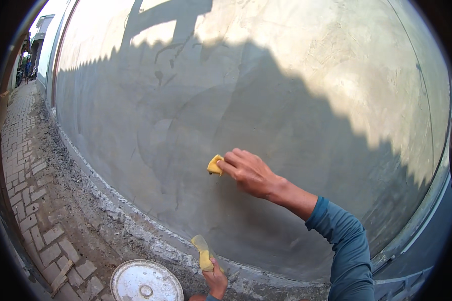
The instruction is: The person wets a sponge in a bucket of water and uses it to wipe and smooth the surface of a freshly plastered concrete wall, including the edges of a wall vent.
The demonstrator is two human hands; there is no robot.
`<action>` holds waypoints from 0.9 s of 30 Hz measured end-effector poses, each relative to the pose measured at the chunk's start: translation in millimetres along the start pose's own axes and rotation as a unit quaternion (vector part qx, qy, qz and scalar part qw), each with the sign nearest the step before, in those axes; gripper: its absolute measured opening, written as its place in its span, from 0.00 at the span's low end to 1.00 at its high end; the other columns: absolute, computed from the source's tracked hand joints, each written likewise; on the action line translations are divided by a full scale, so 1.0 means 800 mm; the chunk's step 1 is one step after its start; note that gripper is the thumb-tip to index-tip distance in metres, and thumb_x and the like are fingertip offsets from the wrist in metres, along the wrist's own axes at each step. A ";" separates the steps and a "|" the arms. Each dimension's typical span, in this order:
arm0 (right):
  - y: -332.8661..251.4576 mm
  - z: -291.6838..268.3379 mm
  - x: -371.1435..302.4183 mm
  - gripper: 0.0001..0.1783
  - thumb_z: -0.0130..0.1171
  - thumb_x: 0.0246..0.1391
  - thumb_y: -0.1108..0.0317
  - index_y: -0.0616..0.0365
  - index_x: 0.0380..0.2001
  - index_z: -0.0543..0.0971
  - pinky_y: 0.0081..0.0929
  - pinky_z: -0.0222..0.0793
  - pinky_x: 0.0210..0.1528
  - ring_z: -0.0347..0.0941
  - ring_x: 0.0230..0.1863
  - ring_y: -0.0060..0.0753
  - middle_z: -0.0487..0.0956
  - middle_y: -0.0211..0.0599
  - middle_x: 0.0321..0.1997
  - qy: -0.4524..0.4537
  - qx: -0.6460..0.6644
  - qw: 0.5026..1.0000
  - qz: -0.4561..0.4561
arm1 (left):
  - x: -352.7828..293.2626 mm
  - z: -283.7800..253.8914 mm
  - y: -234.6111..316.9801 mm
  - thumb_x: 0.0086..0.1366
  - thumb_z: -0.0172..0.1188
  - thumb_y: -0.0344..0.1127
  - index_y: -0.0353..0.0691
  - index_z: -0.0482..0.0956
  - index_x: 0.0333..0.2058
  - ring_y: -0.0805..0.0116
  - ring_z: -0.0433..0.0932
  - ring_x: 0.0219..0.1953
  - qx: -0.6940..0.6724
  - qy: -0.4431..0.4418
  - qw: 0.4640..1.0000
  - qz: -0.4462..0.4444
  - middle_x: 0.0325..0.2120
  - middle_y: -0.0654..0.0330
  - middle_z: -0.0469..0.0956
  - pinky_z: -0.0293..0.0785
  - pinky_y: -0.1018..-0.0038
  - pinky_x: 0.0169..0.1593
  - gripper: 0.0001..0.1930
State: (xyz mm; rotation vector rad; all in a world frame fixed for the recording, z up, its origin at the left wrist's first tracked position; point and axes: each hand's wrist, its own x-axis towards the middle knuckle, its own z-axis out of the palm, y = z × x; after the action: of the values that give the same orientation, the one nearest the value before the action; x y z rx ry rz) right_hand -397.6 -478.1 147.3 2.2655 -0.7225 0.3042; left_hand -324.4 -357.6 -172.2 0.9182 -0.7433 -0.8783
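My right hand [251, 173] is closed around a small folded yellow piece [215, 165], pinched at the fingertips against the grey plastered wall [186, 135]. Whether that piece is cloth, sponge or sandpaper I cannot tell. Lower down, near the wall's foot, my left hand [216, 280] grips a curled pale-yellow piece [204, 256] that sticks up past the fingers; its upper end looks pale and translucent. A teal sleeve covers my right arm down to the wrist.
A round white lid [146, 282] lies near my left hand. Rough rubble and mortar [130, 228] line the wall's base. Brick paving [35, 200] runs along the left, with a wood scrap [62, 277] on it. Far off stands a person [28, 69]. Jagged shadow crosses the wall.
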 end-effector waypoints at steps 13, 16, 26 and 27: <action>0.149 -0.037 0.269 0.08 0.53 0.52 0.75 0.63 0.33 0.80 0.34 0.73 0.51 0.74 0.45 0.42 0.78 0.42 0.39 0.221 -0.252 0.942 0.024 | 0.020 -0.001 -0.029 0.72 0.51 0.39 0.25 0.72 0.46 0.58 0.74 0.36 -0.014 -0.013 0.999 -0.027 0.34 0.51 0.76 0.69 0.64 0.44 0.18; 0.087 0.037 0.205 0.07 0.55 0.50 0.77 0.59 0.34 0.79 0.34 0.72 0.49 0.72 0.46 0.39 0.75 0.38 0.38 -0.007 -0.037 0.997 -0.069 | 0.019 0.005 -0.021 0.73 0.52 0.41 0.24 0.71 0.48 0.57 0.75 0.37 -0.012 -0.013 1.000 -0.014 0.35 0.51 0.76 0.69 0.64 0.45 0.20; 0.295 -0.380 0.024 0.21 0.55 0.44 0.81 0.53 0.43 0.83 0.34 0.73 0.52 0.73 0.50 0.43 0.77 0.37 0.41 0.226 -0.466 0.844 0.139 | 0.016 -0.005 -0.042 0.74 0.50 0.44 0.22 0.65 0.59 0.53 0.74 0.50 -0.022 -0.043 0.998 -0.049 0.50 0.45 0.74 0.66 0.64 0.56 0.27; 0.318 -0.372 0.035 0.21 0.55 0.44 0.81 0.53 0.43 0.83 0.34 0.73 0.52 0.73 0.50 0.43 0.77 0.37 0.41 0.225 -0.458 0.850 0.133 | 0.020 -0.014 -0.050 0.74 0.50 0.44 0.22 0.64 0.59 0.54 0.73 0.52 -0.019 -0.023 0.999 -0.037 0.52 0.45 0.73 0.65 0.65 0.57 0.28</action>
State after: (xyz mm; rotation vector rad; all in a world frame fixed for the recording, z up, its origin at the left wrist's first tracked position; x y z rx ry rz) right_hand -523.1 -426.3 515.5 1.1274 -0.7134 0.4748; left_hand -320.0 -380.8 -210.3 0.8990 -0.7322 -0.9789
